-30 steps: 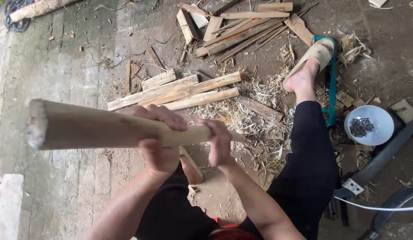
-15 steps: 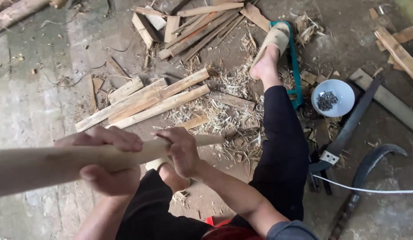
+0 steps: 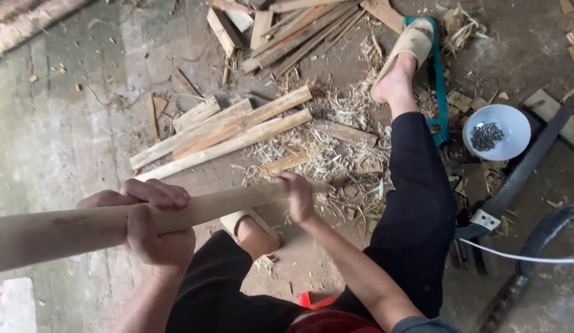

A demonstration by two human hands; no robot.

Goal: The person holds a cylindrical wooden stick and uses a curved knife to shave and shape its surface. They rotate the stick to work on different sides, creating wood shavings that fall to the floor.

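Pole (image 3: 89, 225) lower, 2 hands (image 3: 154, 228) gripping

The person's left hand (image 3: 152, 229) wraps fully around the wooden pole (image 3: 114, 222), fingers curled over its top and thumb beneath, forearm rising from below. The right hand (image 3: 297, 196) closes on the pole's far, thinner end, its arm stretched out nearly straight from the shoulder.

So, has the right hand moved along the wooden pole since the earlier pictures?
Cannot tell for sure. The right hand grips the wooden pole near its far end as before, but the camera itself shifted against the white bowl.
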